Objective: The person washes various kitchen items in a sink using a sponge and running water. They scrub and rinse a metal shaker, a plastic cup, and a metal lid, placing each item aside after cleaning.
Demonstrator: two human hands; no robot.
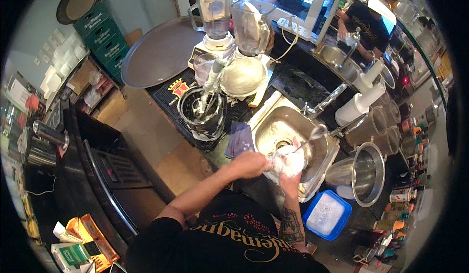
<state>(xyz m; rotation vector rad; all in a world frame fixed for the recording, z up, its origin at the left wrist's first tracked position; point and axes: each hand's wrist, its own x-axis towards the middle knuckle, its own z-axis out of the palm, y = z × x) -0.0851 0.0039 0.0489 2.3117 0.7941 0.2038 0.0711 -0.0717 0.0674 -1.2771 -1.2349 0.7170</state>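
Along our dark table point(294, 80) sits a steel sink point(276, 121), a blue tub point(344, 224) of suds point(326, 214) near it. Over the sink, our left hand point(250, 164) clamps a round-ended utensil point(318, 132); foam point(286, 161) covers our right hand point(291, 176) at its shaft, so we cannot tell its grip.

From my head, the fisheye looks down on my nearby left hand point(251, 164), right hand point(291, 176) and sink point(317, 157).

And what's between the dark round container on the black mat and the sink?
A dark blue cloth lies there, beside the sink, in the head view.
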